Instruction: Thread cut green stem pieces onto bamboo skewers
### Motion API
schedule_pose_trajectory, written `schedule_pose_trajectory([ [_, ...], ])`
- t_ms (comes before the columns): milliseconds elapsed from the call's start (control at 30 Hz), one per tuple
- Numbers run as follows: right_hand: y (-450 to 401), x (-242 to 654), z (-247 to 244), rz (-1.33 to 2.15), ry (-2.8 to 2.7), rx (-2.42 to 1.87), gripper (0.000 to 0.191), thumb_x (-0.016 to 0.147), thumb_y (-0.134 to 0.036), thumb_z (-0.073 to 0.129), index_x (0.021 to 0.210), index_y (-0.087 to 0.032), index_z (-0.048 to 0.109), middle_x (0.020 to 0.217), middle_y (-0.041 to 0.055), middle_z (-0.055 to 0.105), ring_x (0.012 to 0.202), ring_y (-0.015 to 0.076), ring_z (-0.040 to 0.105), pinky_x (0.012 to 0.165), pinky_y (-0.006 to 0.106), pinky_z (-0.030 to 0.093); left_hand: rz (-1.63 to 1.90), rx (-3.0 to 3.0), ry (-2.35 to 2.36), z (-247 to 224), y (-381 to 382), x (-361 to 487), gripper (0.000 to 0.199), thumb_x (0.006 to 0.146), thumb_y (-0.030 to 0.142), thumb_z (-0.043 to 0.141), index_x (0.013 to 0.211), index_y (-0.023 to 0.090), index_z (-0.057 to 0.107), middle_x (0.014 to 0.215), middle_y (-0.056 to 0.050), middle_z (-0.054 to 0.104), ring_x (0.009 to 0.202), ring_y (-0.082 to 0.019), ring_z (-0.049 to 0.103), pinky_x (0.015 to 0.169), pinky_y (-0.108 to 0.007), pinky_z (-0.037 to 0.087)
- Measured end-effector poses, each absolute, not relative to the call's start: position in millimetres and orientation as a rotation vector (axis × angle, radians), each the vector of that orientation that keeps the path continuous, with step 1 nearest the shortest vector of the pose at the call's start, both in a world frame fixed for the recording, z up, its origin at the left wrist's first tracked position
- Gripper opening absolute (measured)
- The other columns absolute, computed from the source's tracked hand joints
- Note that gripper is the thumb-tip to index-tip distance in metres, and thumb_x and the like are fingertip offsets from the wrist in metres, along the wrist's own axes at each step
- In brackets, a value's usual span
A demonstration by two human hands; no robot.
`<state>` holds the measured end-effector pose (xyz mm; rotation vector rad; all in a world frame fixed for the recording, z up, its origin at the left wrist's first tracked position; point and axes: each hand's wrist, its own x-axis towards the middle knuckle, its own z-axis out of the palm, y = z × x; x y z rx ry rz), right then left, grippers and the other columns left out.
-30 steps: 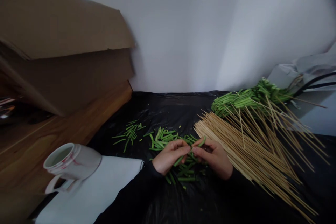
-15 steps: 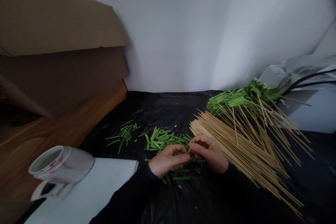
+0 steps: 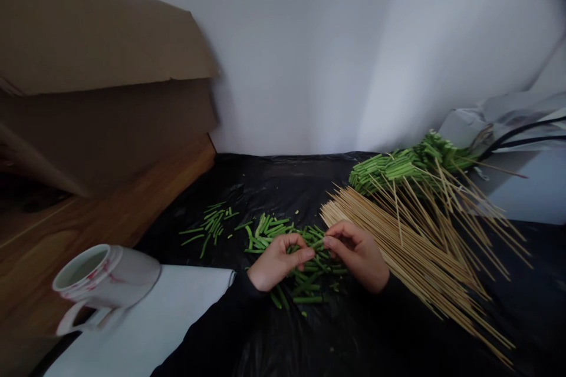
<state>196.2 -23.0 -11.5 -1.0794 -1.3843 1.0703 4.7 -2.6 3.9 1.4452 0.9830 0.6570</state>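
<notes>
My left hand [image 3: 283, 259] and my right hand [image 3: 359, 254] meet low over a loose pile of cut green bean pieces [image 3: 272, 230]. One short green bean piece [image 3: 318, 243] spans the small gap between them, pinched at each end by thumb and fingers. Just right of my right hand lies a thick bundle of thin wooden skewers [image 3: 411, 247], fanned toward the lower right. Behind it is a stack of skewers threaded with green bean pieces [image 3: 398, 166]. Farther left, a smaller scatter of bean pieces [image 3: 212, 224] rests on the black plastic sheet [image 3: 274, 182].
A white mug [image 3: 110, 277] with red marks stands on a pale flat surface [image 3: 177, 306] at the lower left. A large cardboard box [image 3: 110, 41] occupies the upper left on wood. On the right are a pale box [image 3: 522, 182] and clear plastic bag [image 3: 522, 109] against the wall.
My hands have drawn slightly apart, and the green bean piece between the fingertips now shows more plainly. The view has shifted a little; the skewers and piles lie as before.
</notes>
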Motion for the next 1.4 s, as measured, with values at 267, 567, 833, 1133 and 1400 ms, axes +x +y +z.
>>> schedule_pose_trajectory([
  [267,-24.6,193.7,-7.4,1.116,-1.353,-1.090,0.033,0.076,-0.052,0.067,0.072,-0.020,0.059,0.063,-0.0004,0.062,0.052,0.0113,0.052,0.051,0.025,0.043,0.767,1.247,0.949,0.1,-2.0,6.4,0.040,0.077,0.054,0.062,0.071,0.016,0.054,0.050,0.005,0.048,0.041,-0.005,0.026,0.043,-0.021,0.014],
  [567,-31.1,184.2,-14.0,1.023,-1.435,-1.127,0.027,0.080,-0.047,0.064,0.073,-0.021,0.061,0.063,-0.0005,0.062,0.052,0.0121,0.053,0.050,0.025,0.042,0.966,1.170,1.004,-3.6,-3.0,11.9,0.038,0.078,0.051,0.063,0.072,0.015,0.054,0.051,0.005,0.048,0.043,-0.005,0.027,0.044,-0.020,0.016],
  [833,-42.8,169.8,-20.8,0.946,-1.601,-1.107,0.016,0.084,-0.033,0.061,0.073,-0.021,0.061,0.063,-0.0016,0.061,0.056,0.0120,0.055,0.055,0.024,0.041,1.223,0.896,0.959,2.9,8.1,4.1,0.038,0.076,0.051,0.066,0.076,0.017,0.050,0.053,0.008,0.043,0.038,-0.002,0.023,0.039,-0.017,0.015],
  [1133,-38.6,174.4,-18.2,1.162,-1.528,-1.031,0.017,0.085,-0.038,0.060,0.082,-0.022,0.061,0.068,-0.0019,0.062,0.054,0.0113,0.055,0.054,0.024,0.043,0.777,1.115,0.925,10.3,-4.0,8.5,0.044,0.081,0.059,0.056,0.076,0.015,0.055,0.054,0.005,0.044,0.039,-0.003,0.030,0.037,-0.019,0.010],
  [1400,-35.7,176.8,-21.3,0.952,-1.612,-1.063,0.011,0.084,-0.034,0.061,0.084,-0.023,0.063,0.069,-0.0009,0.064,0.058,0.0130,0.056,0.056,0.025,0.043,0.629,1.244,0.810,6.5,-7.4,7.0,0.039,0.078,0.051,0.064,0.092,0.016,0.059,0.056,0.005,0.049,0.041,-0.004,0.028,0.040,-0.019,0.015],
])
